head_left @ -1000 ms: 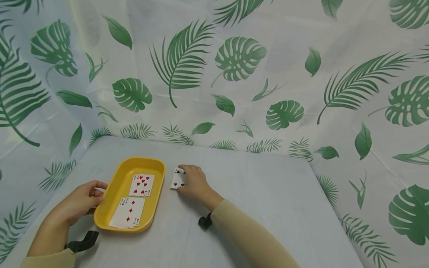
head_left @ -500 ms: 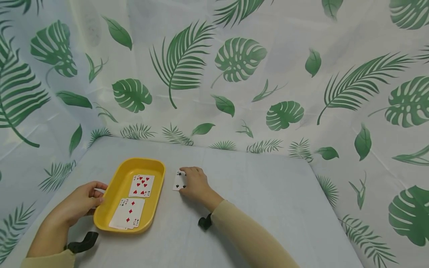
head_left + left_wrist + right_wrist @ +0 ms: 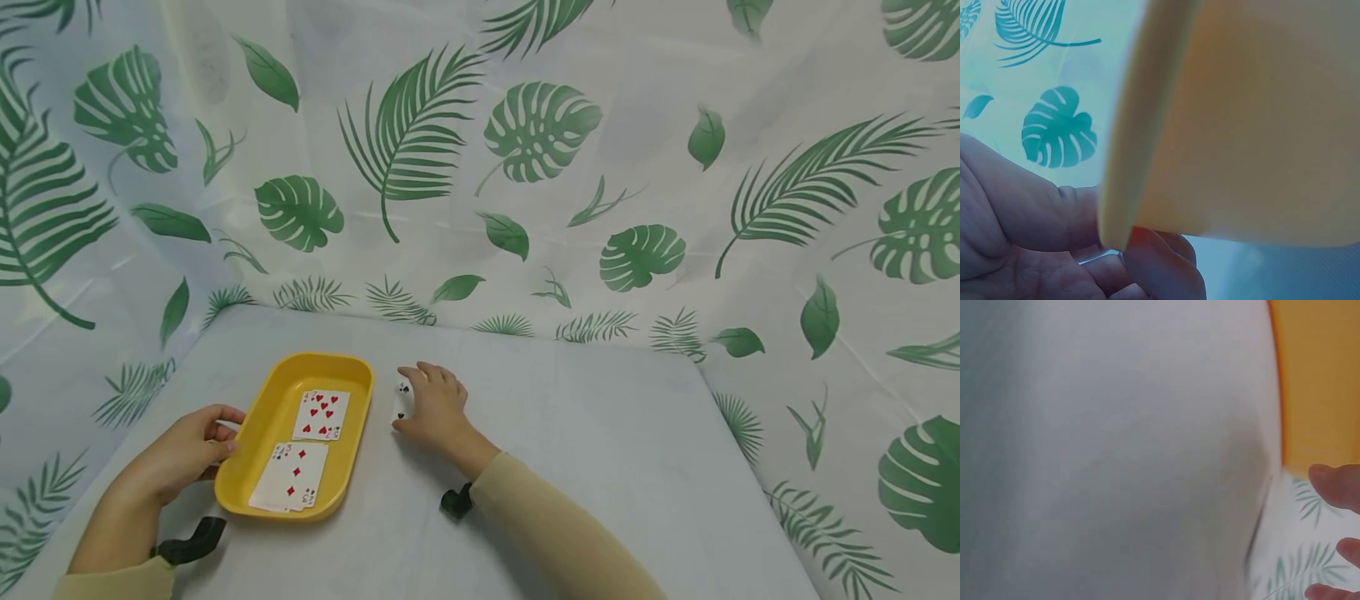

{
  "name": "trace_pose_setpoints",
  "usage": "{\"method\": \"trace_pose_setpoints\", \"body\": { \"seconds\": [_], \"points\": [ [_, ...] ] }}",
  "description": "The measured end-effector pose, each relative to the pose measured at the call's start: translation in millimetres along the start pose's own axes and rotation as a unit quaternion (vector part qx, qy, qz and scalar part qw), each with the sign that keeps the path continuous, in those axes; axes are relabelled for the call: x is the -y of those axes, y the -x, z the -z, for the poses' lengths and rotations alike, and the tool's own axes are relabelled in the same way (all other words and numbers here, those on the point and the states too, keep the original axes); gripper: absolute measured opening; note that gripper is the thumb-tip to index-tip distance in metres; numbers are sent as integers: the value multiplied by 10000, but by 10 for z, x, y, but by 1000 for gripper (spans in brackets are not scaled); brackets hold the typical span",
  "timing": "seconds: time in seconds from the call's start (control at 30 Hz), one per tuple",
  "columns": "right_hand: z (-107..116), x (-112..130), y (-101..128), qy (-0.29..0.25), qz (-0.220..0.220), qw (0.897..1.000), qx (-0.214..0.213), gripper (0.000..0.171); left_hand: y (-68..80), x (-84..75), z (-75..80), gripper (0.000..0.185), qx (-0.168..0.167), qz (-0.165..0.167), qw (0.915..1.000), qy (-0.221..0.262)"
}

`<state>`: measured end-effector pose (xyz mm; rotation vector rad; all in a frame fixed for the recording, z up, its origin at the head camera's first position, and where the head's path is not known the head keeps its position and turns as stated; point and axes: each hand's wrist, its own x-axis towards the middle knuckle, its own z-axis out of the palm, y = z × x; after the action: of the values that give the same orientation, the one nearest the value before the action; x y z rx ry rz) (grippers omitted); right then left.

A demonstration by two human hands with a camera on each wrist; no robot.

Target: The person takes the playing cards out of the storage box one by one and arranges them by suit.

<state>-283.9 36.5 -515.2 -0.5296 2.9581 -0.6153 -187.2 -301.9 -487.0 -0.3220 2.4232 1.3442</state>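
In the head view, a yellow tray (image 3: pixel 227 493) stands left of centre. My left hand (image 3: pixel 183 450) pinches its left rim; the left wrist view shows the thumb (image 3: pixel 1047 212) on one side of the rim and fingertips (image 3: pixel 1166 259) on the other. Inside the tray lie two small overlapping stacks of playing cards, a seven of hearts (image 3: pixel 321 421) topping the far one and a three of diamonds (image 3: pixel 288 483) the near one. My right hand (image 3: pixel 437 408) hovers with spread fingers over a spade playing card (image 3: pixel 402 407) right of the tray, partly hiding it.
A pale cloth covers the table (image 3: pixel 600 467). Leaf-patterned curtains (image 3: pixel 540 208) rise behind and at both sides. Black wrist mounts (image 3: pixel 456 502) sit at both wrists. In the right wrist view, the yellow tray (image 3: pixel 1322 381) is at the right edge.
The right hand's fingers have spread and lifted somewhat, covering more of the spade card, which earlier shifted slightly right. The left hand stays on the tray's rim.
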Motion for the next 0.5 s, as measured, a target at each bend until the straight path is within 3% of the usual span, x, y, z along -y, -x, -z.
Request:
{"method": "trace_pose_setpoints", "body": {
  "seconds": [0.3,0.5],
  "points": [
    [171,342,84,-423,426,9970,-497,71,7,1,5,47,65,-58,10000,39],
    [173,606,65,-241,740,9959,-455,75,3,-6,11,47,69,-38,10000,-5]
  ]
}}
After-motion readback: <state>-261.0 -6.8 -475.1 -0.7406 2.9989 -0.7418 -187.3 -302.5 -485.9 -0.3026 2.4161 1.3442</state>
